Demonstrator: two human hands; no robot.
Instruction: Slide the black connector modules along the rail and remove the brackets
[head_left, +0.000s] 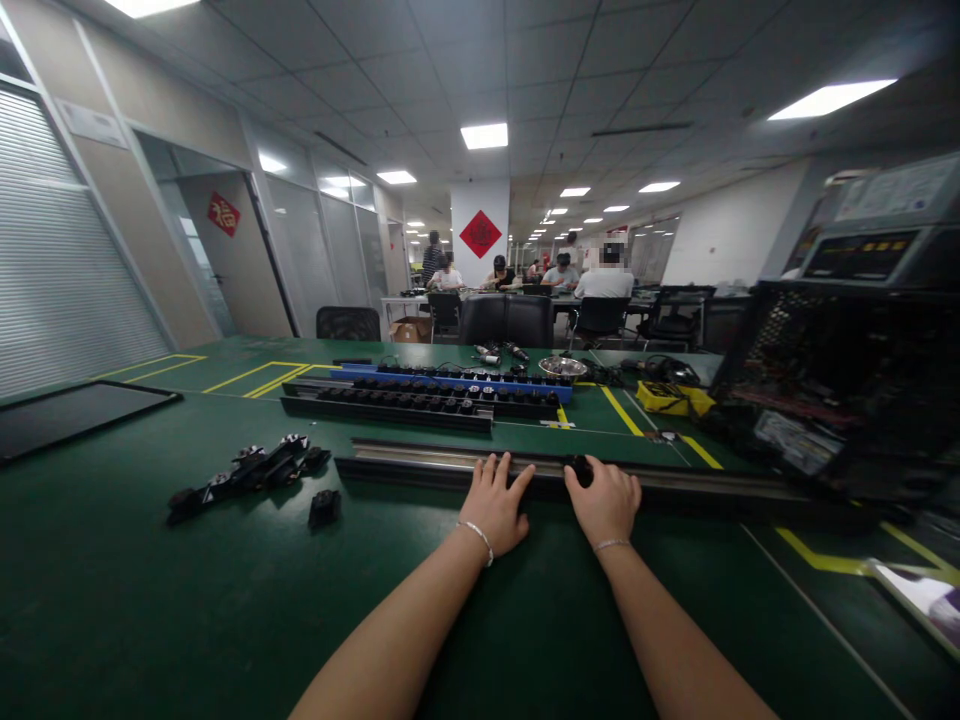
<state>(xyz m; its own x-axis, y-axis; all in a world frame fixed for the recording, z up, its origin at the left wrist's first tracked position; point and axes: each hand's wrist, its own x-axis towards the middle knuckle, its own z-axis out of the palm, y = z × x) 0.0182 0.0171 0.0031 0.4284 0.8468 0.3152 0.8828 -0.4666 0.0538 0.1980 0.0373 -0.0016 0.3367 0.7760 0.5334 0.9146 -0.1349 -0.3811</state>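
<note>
A long black channel rail (405, 470) with a bright metal strip inside lies crosswise in front of me on the green table. Over its near edge rests my left hand (493, 505), with fingers spread and touching the rail. To its right, my right hand (606, 500) is closed round a small black block (578, 467) at the rail; whether the block sits fully in the channel cannot be seen. A single black block (325, 508) lies on the table left of my hands. Beside it is a row of similar black blocks (247, 475), some with silvery faces.
Behind the rail lie other black rails (390, 410) and a blue rail (551, 388) filled with round-faced blocks. A metal dish (562, 367), cables and a yellow box (667, 398) stand farther back. An open computer case (810, 380) bounds the right; a black tray (82, 410) lies left.
</note>
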